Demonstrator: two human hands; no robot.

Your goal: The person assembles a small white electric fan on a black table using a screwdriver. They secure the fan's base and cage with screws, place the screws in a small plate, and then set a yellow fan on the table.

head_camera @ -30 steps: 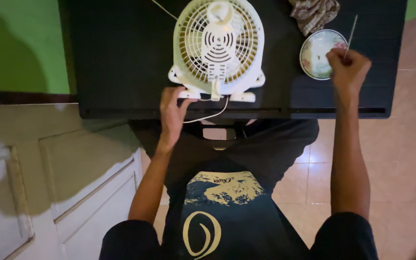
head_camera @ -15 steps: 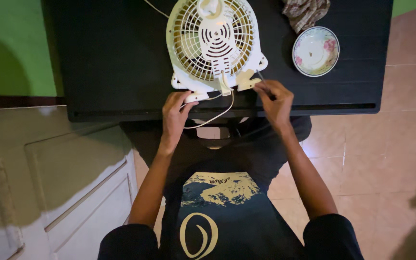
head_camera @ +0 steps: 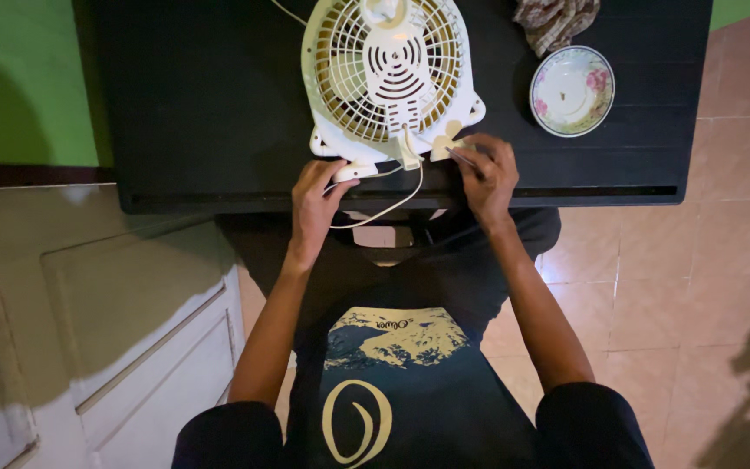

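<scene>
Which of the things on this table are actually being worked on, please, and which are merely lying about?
In hand:
fan
cord
thin tool in right hand
left hand on the fan's foot

Lying about:
saucer
cloth

Both hands forward, fingers [head_camera: 479, 162] curled

fan: [head_camera: 392, 78] lies flat on the table [head_camera: 201, 104], near its front edge
left hand: [head_camera: 316, 201] at the fan's base, left of the cord [head_camera: 384, 208]
right hand: [head_camera: 488, 174] at the base's right corner
cord: hangs over the table's front edge, between the hands
saucer: [head_camera: 572, 90] on the table, right of the fan
cloth: [head_camera: 555, 19] behind the saucer
</scene>
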